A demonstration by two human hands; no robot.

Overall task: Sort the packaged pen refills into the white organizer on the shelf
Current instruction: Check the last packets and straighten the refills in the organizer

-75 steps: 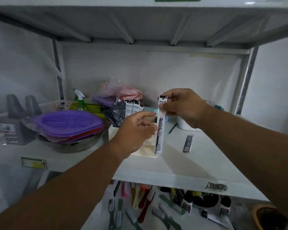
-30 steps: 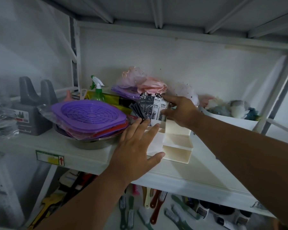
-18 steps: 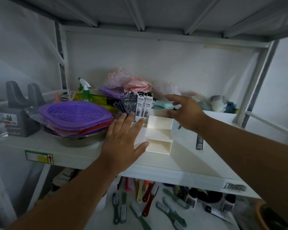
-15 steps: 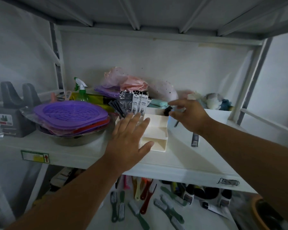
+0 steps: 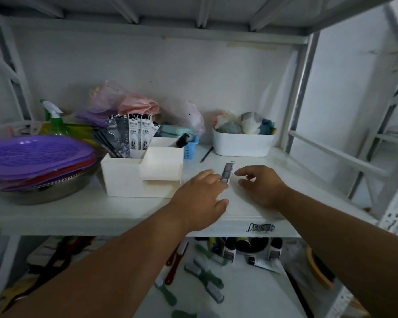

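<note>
Two hands (image 5: 200, 198), one white organizer (image 5: 124, 177), one loose refill pack (image 5: 228, 171), one white basket (image 5: 241, 143).

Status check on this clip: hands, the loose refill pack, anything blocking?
Both hands open, left hand touching refill pack, right hand just beside it. Pack flat on shelf, right of white organizer. Path looks clear.

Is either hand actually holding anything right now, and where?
Nothing is clearly held. The left hand has fingers on the near end of a packaged refill lying on the shelf; the right hand hovers beside it.
</note>
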